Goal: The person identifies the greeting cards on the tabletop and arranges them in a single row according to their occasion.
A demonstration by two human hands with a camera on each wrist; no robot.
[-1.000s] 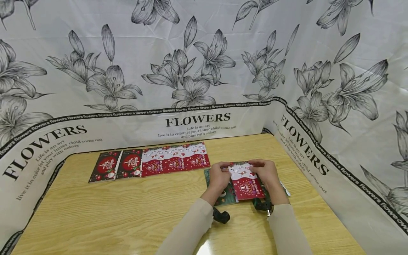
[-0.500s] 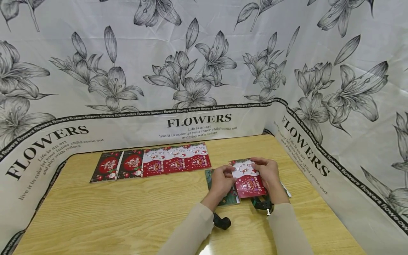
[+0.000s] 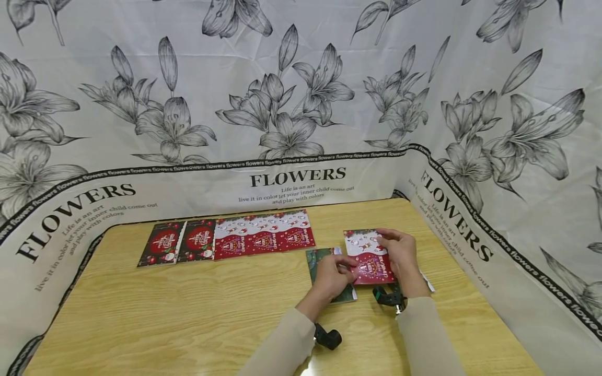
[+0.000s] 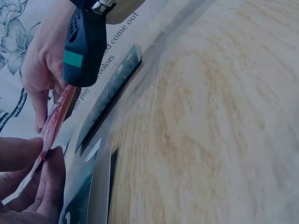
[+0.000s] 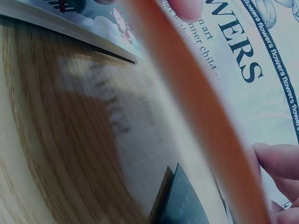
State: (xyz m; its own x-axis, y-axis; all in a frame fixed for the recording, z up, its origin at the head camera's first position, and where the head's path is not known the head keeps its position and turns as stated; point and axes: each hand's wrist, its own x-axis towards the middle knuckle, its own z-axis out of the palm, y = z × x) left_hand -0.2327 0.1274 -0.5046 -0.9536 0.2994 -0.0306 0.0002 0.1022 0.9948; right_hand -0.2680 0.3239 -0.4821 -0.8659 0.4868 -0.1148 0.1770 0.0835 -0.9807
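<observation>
A red and white Christmas card (image 3: 369,256) is held above the table, apart from it. My right hand (image 3: 401,253) grips its right edge. At its lower left edge my left hand (image 3: 333,274) pinches it between thumb and fingers; the left wrist view shows both that left hand (image 4: 32,182) and the card's thin side (image 4: 58,112). Just under my left hand, a green card (image 3: 317,266) lies on the table, partly covered. Another green card (image 4: 107,98) lies beyond it, mostly hidden by my right hand in the head view. The card is blurred in the right wrist view.
A row of cards stretches along the back of the wooden table (image 3: 211,313): dark red ones (image 3: 162,243) on the left, red and white ones (image 3: 263,232) on the right. Flower-printed cloth (image 3: 282,78) walls the table at the back and sides. Black wrist cameras (image 3: 327,337) hang by both wrists.
My left hand has slid from the card's upper left edge down to its lower left edge. The card has moved slightly up and right, uncovering more of the green card.
</observation>
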